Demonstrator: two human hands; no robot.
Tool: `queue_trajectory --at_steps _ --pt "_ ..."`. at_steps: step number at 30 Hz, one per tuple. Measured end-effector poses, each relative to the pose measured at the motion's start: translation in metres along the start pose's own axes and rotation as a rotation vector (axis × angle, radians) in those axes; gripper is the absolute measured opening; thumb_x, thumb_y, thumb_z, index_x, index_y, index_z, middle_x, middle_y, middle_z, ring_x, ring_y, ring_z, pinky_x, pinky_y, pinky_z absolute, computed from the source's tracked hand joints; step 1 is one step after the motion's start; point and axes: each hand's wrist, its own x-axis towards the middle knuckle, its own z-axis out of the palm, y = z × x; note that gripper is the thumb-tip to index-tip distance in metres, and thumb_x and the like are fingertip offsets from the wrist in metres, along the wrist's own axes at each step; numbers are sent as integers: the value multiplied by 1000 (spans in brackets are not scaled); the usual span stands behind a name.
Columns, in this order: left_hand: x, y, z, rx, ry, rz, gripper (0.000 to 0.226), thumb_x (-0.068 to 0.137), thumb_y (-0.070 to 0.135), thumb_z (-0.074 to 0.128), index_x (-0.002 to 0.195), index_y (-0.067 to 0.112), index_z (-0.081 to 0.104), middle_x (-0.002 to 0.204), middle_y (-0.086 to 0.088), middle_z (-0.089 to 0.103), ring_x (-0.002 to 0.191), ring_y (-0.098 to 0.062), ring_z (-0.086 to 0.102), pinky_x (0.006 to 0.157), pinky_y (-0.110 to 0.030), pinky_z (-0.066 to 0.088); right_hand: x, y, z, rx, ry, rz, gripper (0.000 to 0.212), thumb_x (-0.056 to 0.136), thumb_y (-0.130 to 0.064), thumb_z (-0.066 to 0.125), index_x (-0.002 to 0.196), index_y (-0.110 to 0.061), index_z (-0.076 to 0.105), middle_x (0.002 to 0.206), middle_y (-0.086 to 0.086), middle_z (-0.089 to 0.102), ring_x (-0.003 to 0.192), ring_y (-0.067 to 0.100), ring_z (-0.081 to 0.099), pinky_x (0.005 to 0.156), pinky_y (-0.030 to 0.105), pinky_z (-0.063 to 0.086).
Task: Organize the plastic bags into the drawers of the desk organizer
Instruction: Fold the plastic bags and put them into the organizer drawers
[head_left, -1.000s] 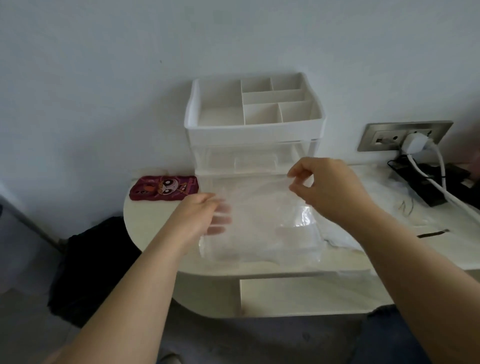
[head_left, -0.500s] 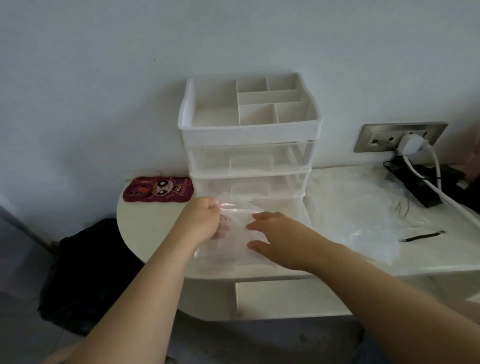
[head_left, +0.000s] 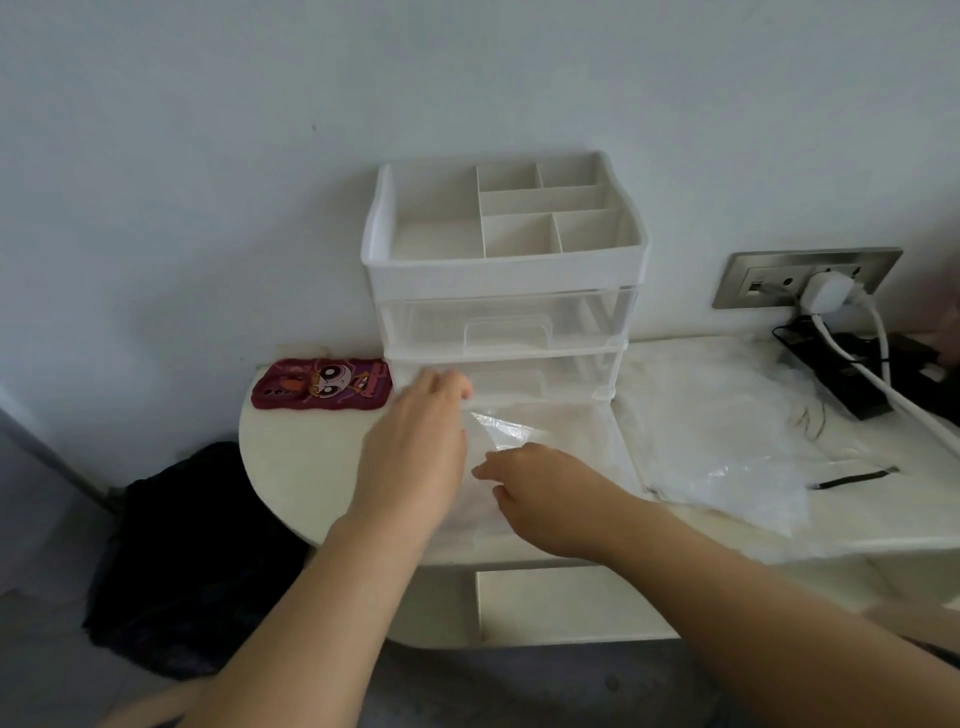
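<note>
Item under inspection: one clear plastic bag (head_left: 506, 434), lying crumpled and partly flattened in what I judge to be the pulled-out lower drawer (head_left: 626, 447) of the desk organizer (head_left: 504, 280). The drawer walls are transparent, so I cannot fix its outline with certainty. I assess the bag as near weightless, limp and slick. It holds no shape, will spring back up if released, and will slide under a single fingertip. The best hold is a flat palm on the middle to expel air, or a pinch at a folded edge or corner, never the loose centre. The left hand (head_left: 415, 457) lies over the bag's left edge, fingers close together and stretched forward toward the organizer frame, with the tips blurred. The right hand (head_left: 545, 493) rests on the near part of the film, fingers slightly spread, tips pressing down. I see no pinch in either hand. The upper drawer (head_left: 506, 327) is closed. A pile of further bags (head_left: 727, 431) waits on the table (head_left: 291, 467) just right of the organizer, and a red phone case (head_left: 322, 389) lies to its left.
</note>
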Motion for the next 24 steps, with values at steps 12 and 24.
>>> queue_trajectory --at_steps 12,24 --pt "3 1 23 -60 -641 -49 58 87 27 65 139 19 44 146 -2 33 125 -21 44 102 -27 35 -2 11 -25 -494 166 245 8 90 -20 52 94 -20 58 102 -1 62 101 23 46 75 32 24" --pt "16 1 35 -34 -629 -101 63 86 43 63 138 17 39 139 -6 43 126 -27 41 96 -35 39 11 22 -14 -45 -157 185 64 86 -45 62 137 -12 42 141 10 41 131 25 36 106 34 32"
